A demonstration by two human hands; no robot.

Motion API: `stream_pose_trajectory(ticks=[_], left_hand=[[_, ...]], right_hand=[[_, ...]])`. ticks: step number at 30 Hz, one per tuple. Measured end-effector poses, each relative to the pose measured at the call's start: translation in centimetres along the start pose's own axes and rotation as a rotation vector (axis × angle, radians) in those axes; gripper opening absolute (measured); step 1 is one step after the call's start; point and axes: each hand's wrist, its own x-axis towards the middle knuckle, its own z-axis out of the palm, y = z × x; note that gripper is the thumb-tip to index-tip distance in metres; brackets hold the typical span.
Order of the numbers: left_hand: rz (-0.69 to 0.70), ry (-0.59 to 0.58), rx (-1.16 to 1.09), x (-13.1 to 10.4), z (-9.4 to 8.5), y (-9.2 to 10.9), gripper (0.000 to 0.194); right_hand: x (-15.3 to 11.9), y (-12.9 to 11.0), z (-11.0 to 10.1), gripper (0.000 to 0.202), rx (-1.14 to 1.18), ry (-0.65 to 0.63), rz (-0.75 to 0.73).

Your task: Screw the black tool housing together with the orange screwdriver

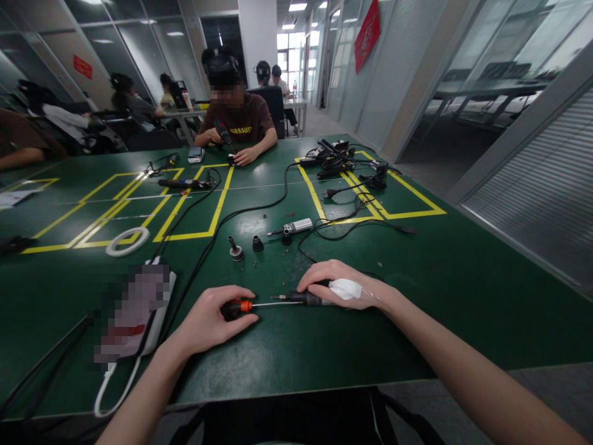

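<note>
My left hand curls loosely around the black and orange handle of a screwdriver, its thumb and index finger apart at the front. The thin metal shaft points right across the table. My right hand, with a white patch taped on its back, closes over a pen-shaped tool with a black front and metal tip. That tip points left, just beside the screwdriver shaft. Beyond the hands lie a silver cylindrical part with a thin rod, a black cone-shaped piece and a round metal piece with a stem.
A phone-like device with a white cable lies at left, near a white ring. Black cables cross the green table. A tangled tool pile sits at the far right. Opposite, a person holds a power tool.
</note>
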Motion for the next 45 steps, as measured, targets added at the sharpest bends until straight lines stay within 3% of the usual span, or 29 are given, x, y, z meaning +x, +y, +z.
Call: stream_pose_trajectory(ticks=[6,45], left_hand=[[-0.061,0.018,-0.064,-0.01,0.24,-0.03,0.008],[0.09,0.008,0.036,-0.03,-0.34,-0.54,0.018]], right_hand=[[-0.08,0.19,0.12,0.026,0.007,-0.001,0.003],[-0.05,0.28,0.21,0.024,0.001,0.01,-0.01]])
